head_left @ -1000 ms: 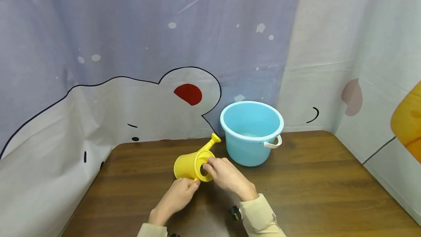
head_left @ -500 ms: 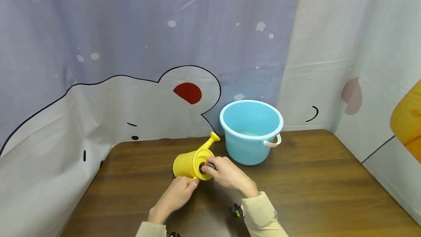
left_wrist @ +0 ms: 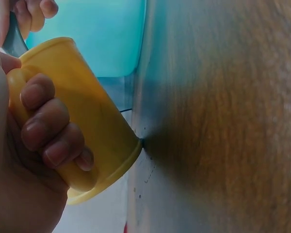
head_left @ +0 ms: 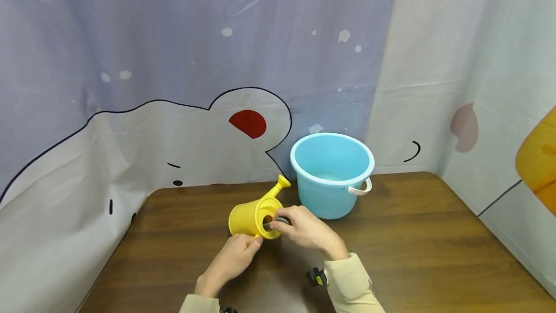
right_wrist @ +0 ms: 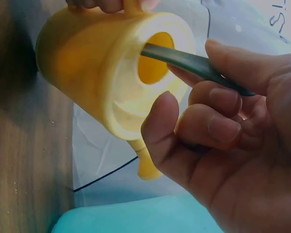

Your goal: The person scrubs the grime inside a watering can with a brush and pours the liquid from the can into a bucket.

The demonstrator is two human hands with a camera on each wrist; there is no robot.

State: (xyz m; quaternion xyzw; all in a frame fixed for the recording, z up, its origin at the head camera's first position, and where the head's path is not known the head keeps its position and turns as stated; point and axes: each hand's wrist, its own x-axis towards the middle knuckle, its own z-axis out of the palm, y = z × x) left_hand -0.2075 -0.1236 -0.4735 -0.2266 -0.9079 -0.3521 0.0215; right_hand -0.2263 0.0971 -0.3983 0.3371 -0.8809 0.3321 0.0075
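With the left hand (head_left: pixel 234 256), grips the handle (left_wrist: pixel 77 178) of one yellow watering can (head_left: pixel 245 219), fingers curled round; with the right hand (head_left: pixel 310 230), pinches one slender dark tool (right_wrist: pixel 191 63), far end inside the can's round mouth. Two hands near each other, yet apart. Can tilted, left of the worktop's (head_left: pixel 434 245) middle, mouth toward the right hand, spout (head_left: pixel 276 188) slanting toward the far edge. Upright near that edge, right of the can: one blue bucket (head_left: pixel 327 202), one white grip (head_left: pixel 360 191) in sight. Worktop stretching left of the can, more broadly right of the bucket; patterned cloth (head_left: pixel 173 144) behind.
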